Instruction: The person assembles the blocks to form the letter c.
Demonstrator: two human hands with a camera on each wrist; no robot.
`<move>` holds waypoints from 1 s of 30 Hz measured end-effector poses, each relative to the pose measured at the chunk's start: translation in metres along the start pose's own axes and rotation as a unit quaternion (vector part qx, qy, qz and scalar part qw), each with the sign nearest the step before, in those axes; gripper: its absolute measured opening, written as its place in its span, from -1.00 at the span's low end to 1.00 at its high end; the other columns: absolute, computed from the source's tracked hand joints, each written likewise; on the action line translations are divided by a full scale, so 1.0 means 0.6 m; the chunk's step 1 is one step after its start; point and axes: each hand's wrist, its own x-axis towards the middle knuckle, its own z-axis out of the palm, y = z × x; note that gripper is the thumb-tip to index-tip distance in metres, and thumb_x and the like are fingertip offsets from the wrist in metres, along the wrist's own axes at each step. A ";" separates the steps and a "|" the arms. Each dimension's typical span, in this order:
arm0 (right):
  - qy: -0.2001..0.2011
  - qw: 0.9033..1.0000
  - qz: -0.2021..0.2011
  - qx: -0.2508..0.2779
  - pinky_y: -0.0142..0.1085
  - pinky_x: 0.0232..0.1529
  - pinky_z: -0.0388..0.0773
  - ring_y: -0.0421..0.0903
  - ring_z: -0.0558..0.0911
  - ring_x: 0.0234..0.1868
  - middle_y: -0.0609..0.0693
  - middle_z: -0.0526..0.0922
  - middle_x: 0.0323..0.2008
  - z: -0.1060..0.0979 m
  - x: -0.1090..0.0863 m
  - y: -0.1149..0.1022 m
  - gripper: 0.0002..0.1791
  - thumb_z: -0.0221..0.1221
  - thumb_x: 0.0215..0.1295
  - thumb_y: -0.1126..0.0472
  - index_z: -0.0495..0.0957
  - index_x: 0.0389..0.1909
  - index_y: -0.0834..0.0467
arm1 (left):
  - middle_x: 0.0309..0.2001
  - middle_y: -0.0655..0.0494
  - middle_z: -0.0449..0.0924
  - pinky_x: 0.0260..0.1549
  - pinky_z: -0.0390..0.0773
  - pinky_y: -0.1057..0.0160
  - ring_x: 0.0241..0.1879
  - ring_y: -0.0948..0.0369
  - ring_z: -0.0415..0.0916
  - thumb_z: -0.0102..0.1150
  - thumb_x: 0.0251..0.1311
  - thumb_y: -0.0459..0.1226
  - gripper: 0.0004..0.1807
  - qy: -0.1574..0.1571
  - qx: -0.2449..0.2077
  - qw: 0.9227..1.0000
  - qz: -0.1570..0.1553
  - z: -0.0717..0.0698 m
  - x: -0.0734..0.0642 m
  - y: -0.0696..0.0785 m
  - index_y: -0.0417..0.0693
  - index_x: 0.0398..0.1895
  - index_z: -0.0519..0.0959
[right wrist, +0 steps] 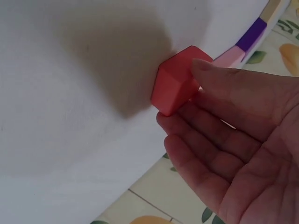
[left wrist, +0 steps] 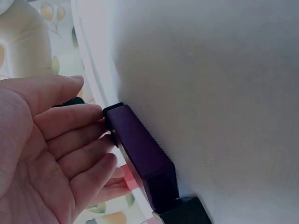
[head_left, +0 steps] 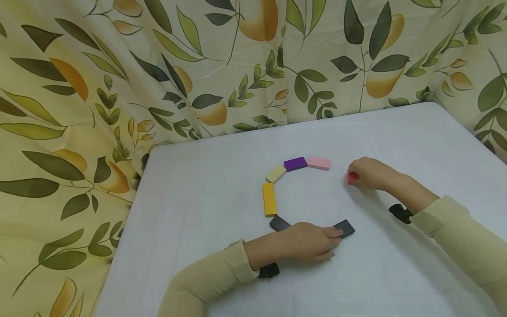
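My right hand (head_left: 371,173) pinches a red block (right wrist: 175,81) between thumb and fingers, at the right side of a curve of blocks. Its slanted faces show in the right wrist view. My left hand (head_left: 306,242) reaches across the curve's near side, fingers nearly straight, fingertips on a dark block (head_left: 346,227). Between that block and another dark block (head_left: 279,223) lies a deep purple block (left wrist: 145,151), seen in the left wrist view and hidden by the hand in the head view.
From the left dark block the curve runs through a yellow block (head_left: 270,199), a pale wood block (head_left: 276,174), a purple block (head_left: 295,164) and a pink block (head_left: 319,163). All lie on a white-covered table (head_left: 206,189). A leaf-patterned curtain (head_left: 253,79) hangs behind.
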 end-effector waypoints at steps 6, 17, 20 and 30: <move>0.006 1.000 -0.006 -0.009 -0.25 -0.48 0.33 -0.11 0.34 -0.54 -0.08 0.38 -0.63 0.007 -0.017 -0.019 -0.90 0.30 0.00 0.40 0.54 -0.53 0.27 | 0.36 0.31 0.08 0.07 0.23 0.50 0.29 0.48 -0.03 -0.21 0.37 0.01 -0.48 -0.002 0.001 1.000 -0.003 -0.002 -0.002 0.003 0.09 0.34 0.24; 0.007 1.000 0.000 -0.003 -0.30 -0.54 0.23 -0.14 0.29 -0.58 -0.10 0.31 -0.68 0.017 -0.043 -0.042 -0.83 0.30 -0.01 0.38 0.48 -0.61 0.24 | 0.35 0.32 0.09 0.06 0.24 0.50 0.29 0.48 -0.02 -0.19 0.37 0.00 -0.48 -0.005 0.004 1.000 -0.010 -0.003 -0.001 0.005 0.10 0.34 0.24; 0.005 1.000 0.001 -0.002 -0.31 -0.55 0.23 -0.15 0.28 -0.59 -0.10 0.31 -0.68 0.020 -0.052 -0.049 -0.81 0.31 -0.01 0.37 0.47 -0.63 0.22 | 0.35 0.31 0.10 0.06 0.24 0.51 0.28 0.48 -0.01 -0.19 0.37 0.00 -0.48 -0.004 0.001 1.000 -0.013 -0.003 -0.001 0.005 0.10 0.35 0.24; 0.012 1.000 0.006 -0.006 -0.32 -0.57 0.24 -0.15 0.28 -0.60 -0.10 0.31 -0.68 0.028 -0.074 -0.064 -0.76 0.33 -0.06 0.37 0.42 -0.66 0.20 | 0.35 0.32 0.11 0.07 0.21 0.52 0.28 0.49 -0.01 -0.18 0.36 -0.01 -0.48 0.001 -0.012 1.000 -0.019 0.001 0.000 0.006 0.09 0.35 0.22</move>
